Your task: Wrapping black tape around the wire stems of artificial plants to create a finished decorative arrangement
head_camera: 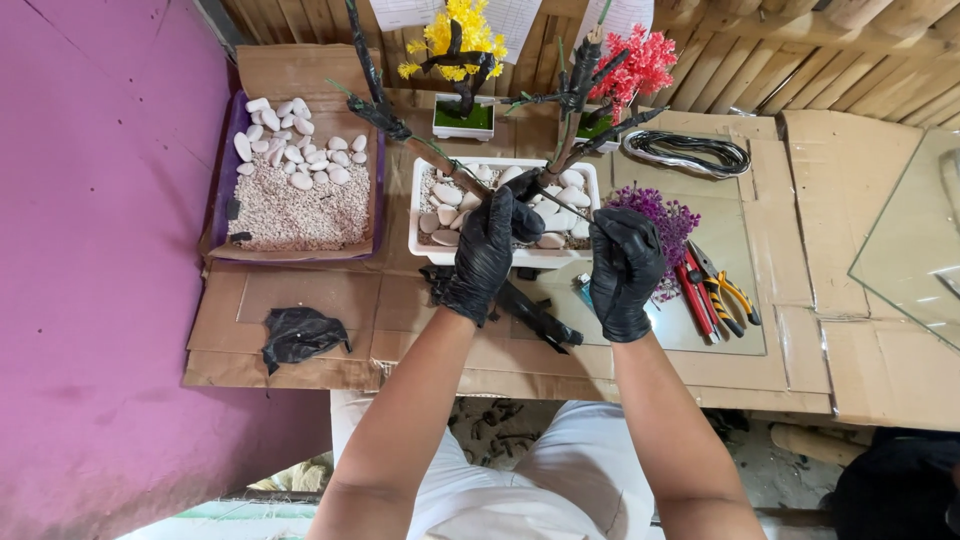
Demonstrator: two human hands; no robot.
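Both my hands wear black gloves. My left hand (487,250) grips the dark trunk of a bare artificial tree (560,110) standing in a white rectangular pot (424,245) filled with white pebbles. My right hand (625,268) is closed, pinching a thin wire (565,200) that runs from it up to the trunk. The tree's dark branches spread up and to the left and right above the pot. A bunch of purple artificial flowers (668,220) lies just right of my right hand.
A purple tray (225,170) of gravel and white stones sits at left. Two small potted trees, yellow (455,40) and red (635,65), stand at the back. Pliers (722,290), a black wire coil (690,152), a black glove (300,333) and a glass pane (915,240) lie on cardboard.
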